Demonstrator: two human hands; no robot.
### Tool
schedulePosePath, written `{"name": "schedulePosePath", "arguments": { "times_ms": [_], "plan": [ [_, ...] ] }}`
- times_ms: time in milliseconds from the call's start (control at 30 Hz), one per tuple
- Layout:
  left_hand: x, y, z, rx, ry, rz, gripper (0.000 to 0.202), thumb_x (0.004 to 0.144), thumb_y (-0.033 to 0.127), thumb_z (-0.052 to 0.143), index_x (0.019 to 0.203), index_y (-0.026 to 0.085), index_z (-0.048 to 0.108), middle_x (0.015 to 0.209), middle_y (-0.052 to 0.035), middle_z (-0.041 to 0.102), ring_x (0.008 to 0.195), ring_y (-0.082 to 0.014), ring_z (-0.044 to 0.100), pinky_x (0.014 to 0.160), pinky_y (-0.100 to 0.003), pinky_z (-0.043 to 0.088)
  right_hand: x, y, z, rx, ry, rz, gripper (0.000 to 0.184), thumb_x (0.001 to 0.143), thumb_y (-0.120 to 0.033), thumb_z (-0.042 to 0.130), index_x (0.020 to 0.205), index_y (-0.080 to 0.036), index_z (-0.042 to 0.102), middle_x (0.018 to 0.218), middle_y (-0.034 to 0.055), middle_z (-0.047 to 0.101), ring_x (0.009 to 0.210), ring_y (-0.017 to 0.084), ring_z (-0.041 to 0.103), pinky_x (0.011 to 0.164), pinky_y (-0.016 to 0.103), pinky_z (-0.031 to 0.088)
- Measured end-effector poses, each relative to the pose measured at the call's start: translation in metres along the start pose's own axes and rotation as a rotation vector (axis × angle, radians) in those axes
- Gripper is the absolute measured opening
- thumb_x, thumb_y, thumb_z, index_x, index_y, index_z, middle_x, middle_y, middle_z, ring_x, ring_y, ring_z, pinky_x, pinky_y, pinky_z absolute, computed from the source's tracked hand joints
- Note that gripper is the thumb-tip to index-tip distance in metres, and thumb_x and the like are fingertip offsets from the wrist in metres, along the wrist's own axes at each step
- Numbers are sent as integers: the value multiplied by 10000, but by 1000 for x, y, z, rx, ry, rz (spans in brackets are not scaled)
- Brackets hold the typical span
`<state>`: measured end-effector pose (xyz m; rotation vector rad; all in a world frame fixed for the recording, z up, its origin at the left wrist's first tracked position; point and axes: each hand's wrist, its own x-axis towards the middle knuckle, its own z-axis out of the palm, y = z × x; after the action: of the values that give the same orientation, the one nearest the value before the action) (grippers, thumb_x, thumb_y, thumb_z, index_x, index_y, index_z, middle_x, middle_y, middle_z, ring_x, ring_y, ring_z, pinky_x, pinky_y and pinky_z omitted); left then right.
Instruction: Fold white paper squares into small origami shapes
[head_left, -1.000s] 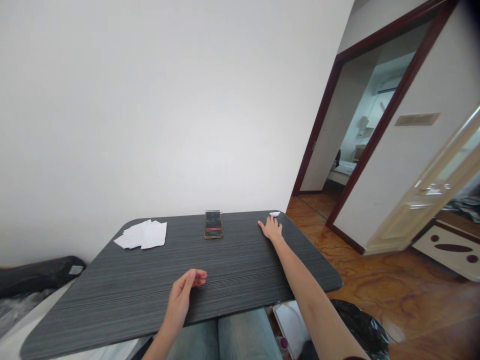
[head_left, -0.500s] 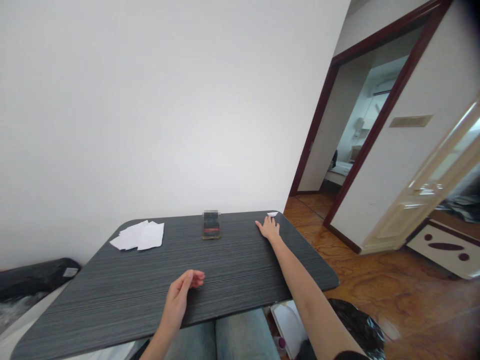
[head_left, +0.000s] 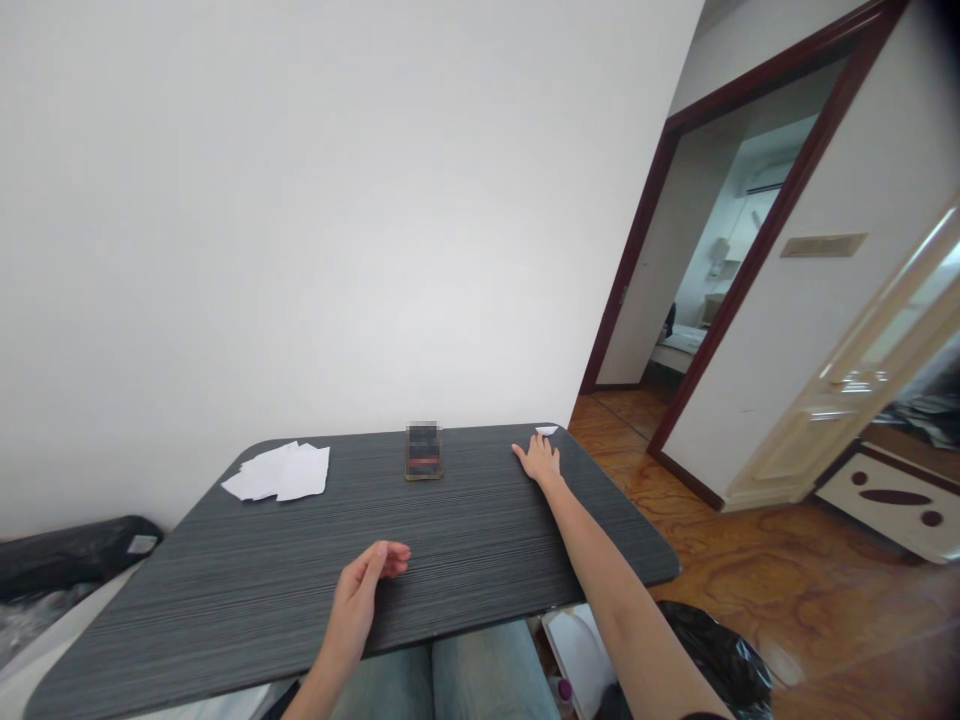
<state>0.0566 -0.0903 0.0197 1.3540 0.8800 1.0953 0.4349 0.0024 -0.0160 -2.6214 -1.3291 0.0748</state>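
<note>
While a small folded white paper (head_left: 547, 430) sits at the far edge of the dark grey wood-grain table (head_left: 465, 530), the right hand (head_left: 537, 462) lies flat on the tabletop just short of it, its fingers (head_left: 523, 450) slightly spread and pointing away from the person. The paper lies just past those fingertips, toward their right; whether they touch it is too small to tell. That hand holds nothing. The left hand (head_left: 358, 600) sits by the near edge of the table, well apart from the paper, its fingers (head_left: 390, 558) loosely curled, partly open and empty. Toward the middle of the far edge lies a smartphone (head_left: 424, 452), its surface blurred, and farther left a loose pile of white paper sheets (head_left: 277, 472). Below the table are the person's jeans (head_left: 442, 680), a white plastic item (head_left: 577, 650) and a black plastic bag (head_left: 712, 650), beside a glossy wooden floor (head_left: 795, 590). Beyond, a dark-framed doorway (head_left: 626, 250) opens toward a bed (head_left: 679, 345).
</note>
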Motion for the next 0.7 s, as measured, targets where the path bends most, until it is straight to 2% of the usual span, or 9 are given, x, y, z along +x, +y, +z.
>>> {"name": "schedulePosePath", "arguments": {
  "times_ms": [200, 367, 467, 567, 700],
  "plan": [
    [1, 1, 0, 15, 1, 16, 353, 737, 421, 480, 767, 113, 650, 779, -82, 656, 700, -185, 581, 696, -280, 454, -17, -2, -4, -7, -38, -52, 692, 810, -544, 129, 1322, -79, 127, 1393, 121, 87, 1257, 248, 33, 978, 405, 32],
    [1, 3, 0, 93, -4, 37, 316, 732, 403, 494, 753, 131, 653, 771, -73, 660, 732, -202, 588, 747, -302, 447, -49, -3, -12, -14, -92, -139, 613, 832, -498, 163, 1325, -136, 140, 1398, 88, 94, 1261, 241, 48, 980, 409, 53],
    [1, 5, 1, 175, -35, 66, 288, 735, 388, 493, 768, 155, 659, 809, -66, 666, 809, -222, 584, 811, -325, 420, -79, -4, -22, 1, -108, -253, 590, 835, -489, 180, 1321, -154, 167, 1395, 87, 119, 1260, 248, 71, 977, 419, 78],
    [2, 5, 2, 274, -65, 96, 282, 741, 380, 482, 857, 189, 653, 932, -61, 651, 939, -238, 545, 893, -363, 362, -118, -8, -33, 35, -137, -410, 632, 801, -524, 275, 1317, -171, 186, 1388, 88, 153, 1254, 265, 110, 974, 425, 119],
    [5, -2, 3, 478, -119, 192, 306, 771, 361, 435, 987, 223, 602, 1122, -50, 565, 1093, -213, 449, 981, -403, 245, -175, -21, -40, 112, -12, -556, 602, 809, -512, 273, 1320, -211, 169, 1392, 53, 153, 1263, 236, 96, 990, 422, 106]
  ]
}}
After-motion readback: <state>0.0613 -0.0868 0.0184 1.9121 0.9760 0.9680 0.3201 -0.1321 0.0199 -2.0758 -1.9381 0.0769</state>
